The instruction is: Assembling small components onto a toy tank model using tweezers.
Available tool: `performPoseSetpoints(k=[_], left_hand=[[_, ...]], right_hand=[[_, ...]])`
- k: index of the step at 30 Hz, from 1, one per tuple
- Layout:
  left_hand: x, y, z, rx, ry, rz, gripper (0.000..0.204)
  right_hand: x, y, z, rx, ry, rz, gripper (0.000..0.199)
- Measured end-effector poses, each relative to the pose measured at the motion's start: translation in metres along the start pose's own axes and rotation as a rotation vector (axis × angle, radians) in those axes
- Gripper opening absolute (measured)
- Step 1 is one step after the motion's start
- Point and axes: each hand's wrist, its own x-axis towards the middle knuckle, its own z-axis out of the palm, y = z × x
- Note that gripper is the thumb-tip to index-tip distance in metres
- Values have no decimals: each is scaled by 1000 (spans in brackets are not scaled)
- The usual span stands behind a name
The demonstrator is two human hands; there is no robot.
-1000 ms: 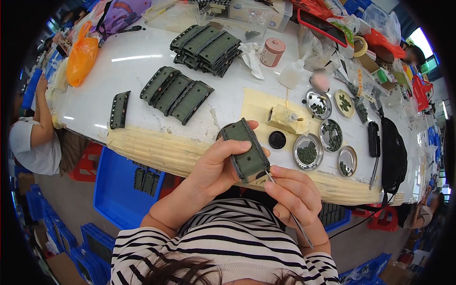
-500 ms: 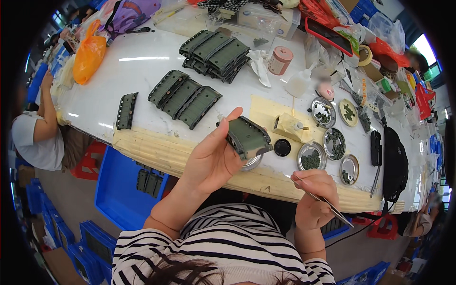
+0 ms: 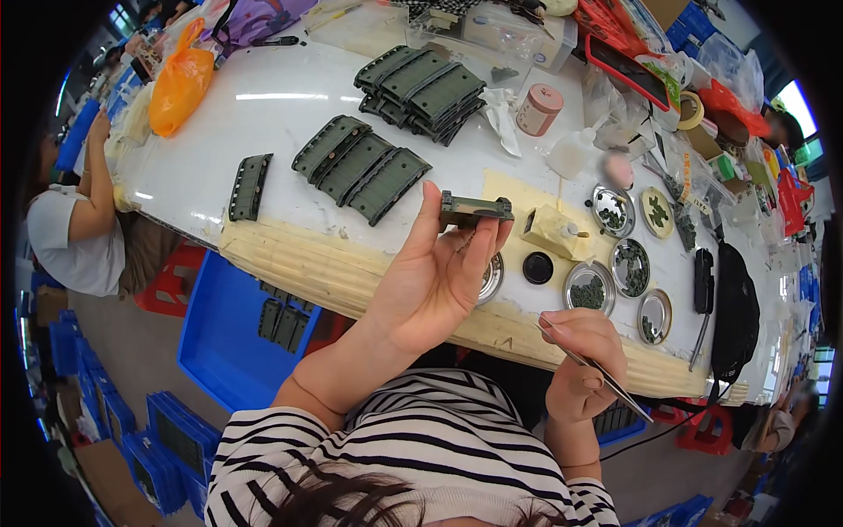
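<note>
As a person in a black-and-white striped top works at a white, glossy tabletop, a small dark-green panel with raised ends is aloft above the near side, turned edge-on to the camera. The left hand has its grip closed on that panel, thumb at one end and fingers beneath, hiding its underside. Well apart from it, the right hand has its grip closed around a slim metal tool, its tip bare of the panel.

Behind the left hand, a shiny round metal dish is partly blocked from sight. To the right lie four more round metal dishes holding dark-green bits, beside a pale round lid with green pieces. A round black cap sits just in front of a cream, tape-covered block.

Farther back, a row of dark-green panels lies near a taller stack, with a lone panel off to the left. A pink-lidded cylinder, a translucent white bottle and heaped plastic bags crowd the far right. Below the tabletop's cream padded edge, a blue plastic bin holds further panels.
</note>
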Motion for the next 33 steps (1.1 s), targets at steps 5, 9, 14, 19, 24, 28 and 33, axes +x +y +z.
performPoseSetpoints(k=[5,9,14,19,24,28,33], left_hand=[[1,1,0,13,9,17,60],[1,2,0,1,19,22,57],[-10,5,2,456,-7,306,44],[-20,8,14,824,41,553,42],[-21,15,11,895,175,559,41],[-23,17,8,940,202,580,41],[-24,15,10,971,205,639,55]], right_hand=[[2,3,3,24,-11,14,47],[4,7,4,37,-15,15,45],[10,7,3,-56,-75,169,29],[15,25,16,-163,-209,380,14],[22,33,29,-249,-242,364,13],[26,36,34,-295,-251,336,12],[27,37,35,-285,-266,339,12]])
